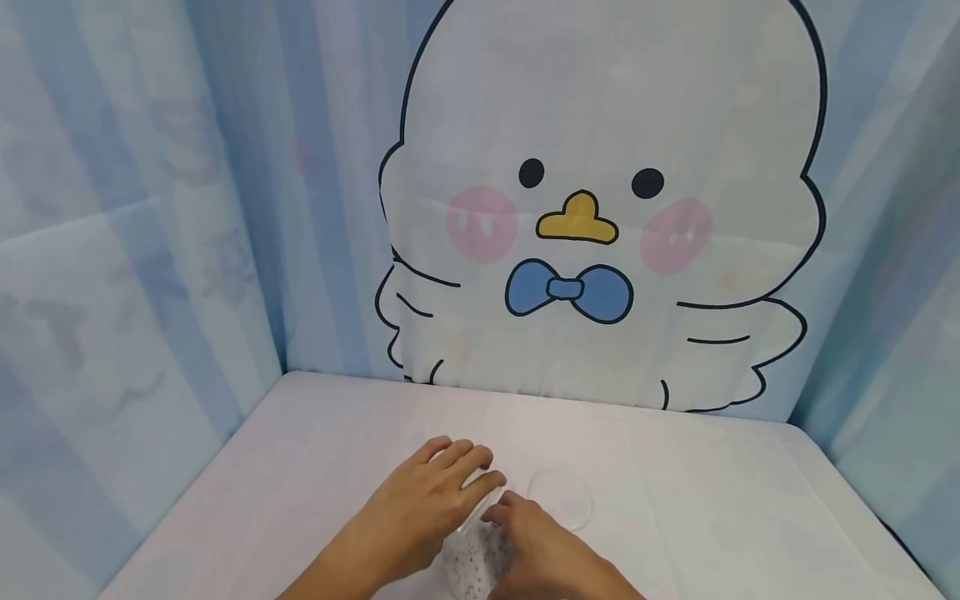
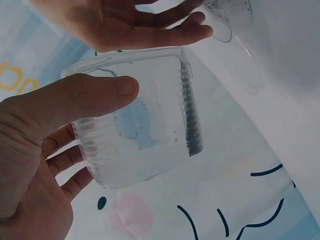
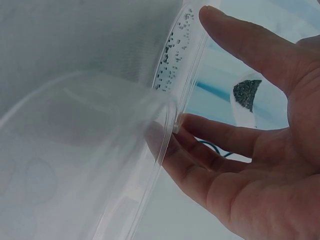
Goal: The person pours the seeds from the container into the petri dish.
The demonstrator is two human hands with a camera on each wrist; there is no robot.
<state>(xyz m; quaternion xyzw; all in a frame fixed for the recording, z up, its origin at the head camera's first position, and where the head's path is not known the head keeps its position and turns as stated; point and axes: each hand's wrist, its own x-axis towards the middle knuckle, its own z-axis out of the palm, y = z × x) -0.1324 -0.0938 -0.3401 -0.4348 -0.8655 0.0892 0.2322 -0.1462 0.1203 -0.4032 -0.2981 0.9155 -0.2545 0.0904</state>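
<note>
My left hand grips a clear, ribbed plastic container, thumb across its near face and fingers behind. Dark grains lie along one side of it; it is tilted. In the head view, its clear edge shows between the hands. My right hand holds a clear plastic tub, its wall dotted with dark specks. In the right wrist view, thumb and fingers are around the tub's rim. The grain-holding container also appears beyond that hand.
On the white table, a clear round lid lies beyond my right hand. Behind the table hangs a curtain with a cartoon bird; further blue and white curtains stand at the sides.
</note>
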